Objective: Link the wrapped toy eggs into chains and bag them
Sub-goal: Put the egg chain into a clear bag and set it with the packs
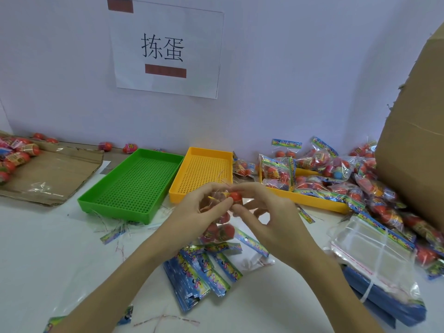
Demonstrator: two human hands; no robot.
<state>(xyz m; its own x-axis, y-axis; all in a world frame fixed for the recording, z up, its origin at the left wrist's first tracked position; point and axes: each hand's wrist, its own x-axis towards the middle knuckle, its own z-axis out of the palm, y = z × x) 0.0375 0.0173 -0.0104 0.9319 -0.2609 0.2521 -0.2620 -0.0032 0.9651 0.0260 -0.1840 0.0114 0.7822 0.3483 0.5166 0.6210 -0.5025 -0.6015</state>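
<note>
Pinching a red wrapped toy egg [235, 196] between them, the left hand [199, 212] and right hand [269, 212] curl their fingers round it just in front of the yellow tray [177, 188], with more linked eggs [222, 230] dangling below. Left of that tray stands a green tray [84, 200]; right of it lie filled bags [312, 164] and a cardboard box [413, 152]. Behind it a paper sign [165, 49] hangs on the wall.

White table [36, 248] (trays [134, 181], bags [374, 251])
</note>
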